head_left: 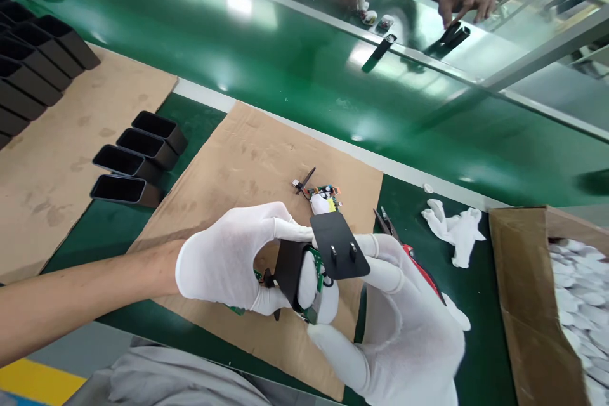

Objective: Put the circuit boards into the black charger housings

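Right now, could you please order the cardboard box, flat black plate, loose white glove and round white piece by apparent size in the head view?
Cardboard box
Flat black plate and loose white glove, too alike to rank
Round white piece

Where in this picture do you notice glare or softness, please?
Head view, beyond the cardboard: bright reflections glare off the green surface; head view, top: the other person's hand looks slightly soft; head view, centre: the black cover looks crisper.

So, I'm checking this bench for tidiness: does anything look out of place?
A crumpled white glove lies loose on the green tabletop beside the cardboard box; it looks stray, being unworn.
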`<state>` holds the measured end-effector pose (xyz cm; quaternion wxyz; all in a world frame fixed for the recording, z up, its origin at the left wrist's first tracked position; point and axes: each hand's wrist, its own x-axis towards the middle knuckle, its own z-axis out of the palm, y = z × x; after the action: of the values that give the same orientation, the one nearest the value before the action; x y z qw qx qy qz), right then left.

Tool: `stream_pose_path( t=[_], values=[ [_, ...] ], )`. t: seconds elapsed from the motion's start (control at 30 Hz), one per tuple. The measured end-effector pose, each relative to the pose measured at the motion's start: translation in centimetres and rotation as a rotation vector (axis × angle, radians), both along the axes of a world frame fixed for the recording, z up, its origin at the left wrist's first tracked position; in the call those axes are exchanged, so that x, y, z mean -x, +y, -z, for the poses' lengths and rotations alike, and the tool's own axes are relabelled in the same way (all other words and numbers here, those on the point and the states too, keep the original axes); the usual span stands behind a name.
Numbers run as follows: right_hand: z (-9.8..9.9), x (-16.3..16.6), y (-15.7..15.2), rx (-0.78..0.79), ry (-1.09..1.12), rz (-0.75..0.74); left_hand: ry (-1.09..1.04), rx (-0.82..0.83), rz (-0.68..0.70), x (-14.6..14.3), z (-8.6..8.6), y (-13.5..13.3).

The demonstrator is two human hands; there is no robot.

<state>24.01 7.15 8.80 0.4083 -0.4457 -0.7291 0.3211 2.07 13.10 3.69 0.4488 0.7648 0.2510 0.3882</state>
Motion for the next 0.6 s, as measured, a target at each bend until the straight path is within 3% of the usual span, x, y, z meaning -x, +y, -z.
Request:
stream_pose_path(
  t=[0.33, 0.6],
  values=[
    [-0.1, 0.4, 0.7, -0.021, -0.109, -0.008, 0.051, 0.027, -0.021, 0.0, -0.2, 0.1],
    [-1.5, -0.4, -0.3, -0.315, -0.397, 0.082, -0.012, 0.053, -0.062, 0.1, -4.2, -1.2]
  ],
)
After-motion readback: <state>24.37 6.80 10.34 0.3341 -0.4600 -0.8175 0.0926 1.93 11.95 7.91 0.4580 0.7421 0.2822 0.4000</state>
